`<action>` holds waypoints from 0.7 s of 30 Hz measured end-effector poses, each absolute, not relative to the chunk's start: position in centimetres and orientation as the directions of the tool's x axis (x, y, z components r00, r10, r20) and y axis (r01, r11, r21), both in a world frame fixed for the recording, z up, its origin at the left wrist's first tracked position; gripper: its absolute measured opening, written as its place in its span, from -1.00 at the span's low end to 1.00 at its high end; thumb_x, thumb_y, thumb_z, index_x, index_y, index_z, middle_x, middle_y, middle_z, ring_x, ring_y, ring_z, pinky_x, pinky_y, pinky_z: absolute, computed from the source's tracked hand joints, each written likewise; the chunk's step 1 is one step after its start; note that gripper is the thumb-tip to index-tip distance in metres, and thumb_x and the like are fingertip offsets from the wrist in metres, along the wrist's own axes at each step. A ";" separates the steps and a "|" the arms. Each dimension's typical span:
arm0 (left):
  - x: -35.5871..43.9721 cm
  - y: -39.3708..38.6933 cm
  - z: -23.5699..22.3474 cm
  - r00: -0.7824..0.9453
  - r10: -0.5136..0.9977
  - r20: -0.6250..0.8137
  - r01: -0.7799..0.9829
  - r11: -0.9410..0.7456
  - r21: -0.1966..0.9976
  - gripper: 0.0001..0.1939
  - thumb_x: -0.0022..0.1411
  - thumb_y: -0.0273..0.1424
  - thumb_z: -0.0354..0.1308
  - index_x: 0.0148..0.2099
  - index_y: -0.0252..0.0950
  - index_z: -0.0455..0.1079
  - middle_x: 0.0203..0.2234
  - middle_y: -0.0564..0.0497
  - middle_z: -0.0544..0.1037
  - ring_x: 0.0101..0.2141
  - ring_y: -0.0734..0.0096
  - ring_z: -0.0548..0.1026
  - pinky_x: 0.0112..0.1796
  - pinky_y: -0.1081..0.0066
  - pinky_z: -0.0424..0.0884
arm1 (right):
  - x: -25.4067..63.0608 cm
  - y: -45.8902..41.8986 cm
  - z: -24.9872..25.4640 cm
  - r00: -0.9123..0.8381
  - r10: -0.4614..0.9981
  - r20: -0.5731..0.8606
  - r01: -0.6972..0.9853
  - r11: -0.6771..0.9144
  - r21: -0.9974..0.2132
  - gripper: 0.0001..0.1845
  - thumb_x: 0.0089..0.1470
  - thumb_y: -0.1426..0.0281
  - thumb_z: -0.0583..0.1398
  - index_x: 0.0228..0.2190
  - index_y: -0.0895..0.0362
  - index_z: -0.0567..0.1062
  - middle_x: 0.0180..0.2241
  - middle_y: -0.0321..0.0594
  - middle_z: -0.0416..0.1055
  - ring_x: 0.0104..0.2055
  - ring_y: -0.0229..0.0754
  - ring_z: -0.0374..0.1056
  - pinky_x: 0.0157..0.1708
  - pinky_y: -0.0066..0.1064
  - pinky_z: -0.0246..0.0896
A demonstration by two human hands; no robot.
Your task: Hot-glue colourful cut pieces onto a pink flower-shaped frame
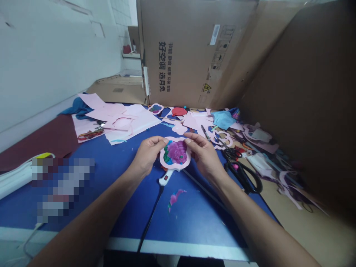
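Observation:
My left hand (148, 154) pinches the left edge of a flower-shaped pink paper frame (162, 160) with thumb and fingers. Inside the frame shows a piece of purple, green and blue patterned fabric (177, 152). The frame's upper right edge is pinched by my right hand (204, 154), its index finger stretched out above. Below and partly behind the frame lies a white corded tool (166, 177) with a red switch; its front end is hidden. A narrow purple and green fabric scrap (175, 198) lies nearer on the blue tabletop (116, 207).
Black-handled scissors (246, 178) lie right of my right hand. Pink paper sheets (139, 122) and a similar patterned flower piece (155, 109) are farther back. Large cardboard boxes (189, 66) wall off the back and right. A white power strip (19, 176) lies left.

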State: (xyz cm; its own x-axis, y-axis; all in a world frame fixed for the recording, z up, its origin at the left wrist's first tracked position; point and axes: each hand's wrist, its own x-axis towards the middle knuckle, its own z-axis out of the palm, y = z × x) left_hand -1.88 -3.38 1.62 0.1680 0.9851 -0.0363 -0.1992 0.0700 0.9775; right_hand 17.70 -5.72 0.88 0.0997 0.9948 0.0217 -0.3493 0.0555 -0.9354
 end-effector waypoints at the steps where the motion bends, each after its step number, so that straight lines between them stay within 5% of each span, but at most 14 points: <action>1: -2.0 -3.3 1.6 0.151 0.988 -0.034 -0.219 0.067 0.973 -0.57 0.03 -0.05 0.58 -0.38 -0.26 0.53 -0.53 0.06 0.54 -0.53 0.43 0.43 -0.46 0.41 0.34 | 17.8 -5.7 0.9 0.098 0.995 0.023 -0.348 0.055 -0.936 -0.48 -0.15 0.11 0.62 -0.15 0.01 0.72 -0.35 -0.32 0.60 -0.37 -0.19 0.42 -0.30 -0.33 0.35; 8: -2.5 -2.6 2.0 0.044 0.999 0.002 -0.324 0.012 0.946 -0.53 -0.07 -0.05 0.64 -0.37 -0.27 0.55 -0.50 0.06 0.58 -0.50 0.44 0.47 -0.42 0.41 0.45 | 17.7 -5.8 0.7 0.049 0.999 -0.005 -0.309 0.010 -0.951 -0.43 -0.22 0.15 0.65 -0.15 0.04 0.71 -0.34 -0.30 0.64 -0.37 -0.21 0.44 -0.31 -0.35 0.35; 21: -2.3 -2.8 1.6 0.163 0.985 -0.055 -0.247 0.094 0.964 -0.41 -0.07 0.10 0.63 -0.30 -0.33 0.64 -0.42 -0.09 0.70 -0.45 0.33 0.61 -0.35 0.32 0.62 | 17.9 -5.8 1.0 0.060 0.998 -0.015 -0.321 0.005 -0.947 -0.43 -0.22 0.14 0.65 -0.16 0.05 0.70 -0.40 -0.35 0.61 -0.41 -0.24 0.42 -0.32 -0.37 0.34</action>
